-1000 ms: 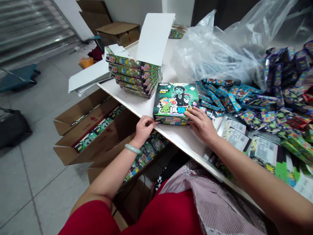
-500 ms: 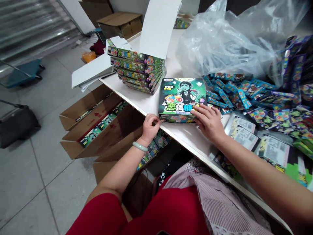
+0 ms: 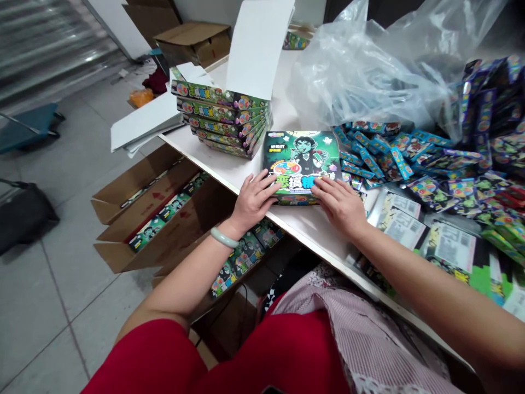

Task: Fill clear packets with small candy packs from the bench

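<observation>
A closed green candy box (image 3: 301, 158) with a cartoon vampire on its lid sits on the white table in front of me. My left hand (image 3: 253, 201) lies over its front left corner, fingers spread and stretched out. Across the front right corner rests my right hand (image 3: 343, 207), its fingers extended on the lid and front edge. Neither hand's fingers wrap round the box. Behind it to the left stands a stack of open box trays (image 3: 221, 117) with a white lid flap (image 3: 258, 49) upright.
Small candy packets (image 3: 377, 153) are heaped at the right, beside a clear plastic bag (image 3: 369, 82). Wrapped printed packs (image 3: 451, 246) lie along the right front. Open cartons (image 3: 164, 224) holding green boxes stand below the table's left edge (image 3: 229, 189). A blue cart (image 3: 28, 128) is on the floor.
My left hand has gone from pinching at the box's lower left corner to lying spread over that corner of the lid. My right hand stays on the front right corner. The view has shifted slightly.
</observation>
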A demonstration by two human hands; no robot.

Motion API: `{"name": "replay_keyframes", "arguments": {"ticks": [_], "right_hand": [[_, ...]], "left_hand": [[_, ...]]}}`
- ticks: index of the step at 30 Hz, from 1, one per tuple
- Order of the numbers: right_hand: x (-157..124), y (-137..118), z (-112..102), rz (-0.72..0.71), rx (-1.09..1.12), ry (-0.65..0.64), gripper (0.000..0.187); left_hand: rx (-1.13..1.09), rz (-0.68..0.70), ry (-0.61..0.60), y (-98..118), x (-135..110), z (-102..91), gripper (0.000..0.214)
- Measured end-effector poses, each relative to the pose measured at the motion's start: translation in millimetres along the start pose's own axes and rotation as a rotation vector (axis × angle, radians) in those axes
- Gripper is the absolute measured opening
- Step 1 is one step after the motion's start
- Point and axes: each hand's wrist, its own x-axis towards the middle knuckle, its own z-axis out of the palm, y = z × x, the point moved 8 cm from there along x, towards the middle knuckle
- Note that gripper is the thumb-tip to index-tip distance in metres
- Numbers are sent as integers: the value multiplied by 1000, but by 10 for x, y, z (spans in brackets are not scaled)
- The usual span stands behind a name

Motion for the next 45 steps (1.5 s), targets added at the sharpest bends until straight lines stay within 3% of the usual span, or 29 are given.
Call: {"name": "replay_keyframes", "arguments": {"ticks": [5,7,10,14,17,20,22,26,32,37,41,45], "right_hand": [[4,-28,-19,-16,-23,-63,33],[8,1,-45,12,-9,-82,39],[-18,54,-50,73,23,-67,46],[-76,61,-10,86,174,-64,48],[-152,219,-71,268,324,24,57],[-282,417,9,554,491,39,66],[-311,442,125,639,565,-7,65],[-254,438,198,719,545,16,63],[-184,364,225,811,610,24,73],[-176,367,220,905,679,70,85],[16,398,-31,887,656,34,90],[328,471,-581,742,533,72,62]], "left_hand": [[-90,-5,17,-8,-53,-7,51],[-127,-63,73,-43,-45,-58,55],[-157,-168,127,-89,-61,-65,44],[-291,-278,66,-189,-130,-1,36],[-412,-498,55,-422,-244,-19,59],[-510,-719,-74,-563,-358,118,79],[-549,-768,-139,-541,-370,224,85],[-641,-841,-59,-473,-340,279,94],[-453,-822,-118,-313,-290,194,118],[-328,-902,-51,-341,-324,202,114],[-371,-844,109,-350,-251,11,114],[-317,-682,119,-184,10,-439,100]]}}
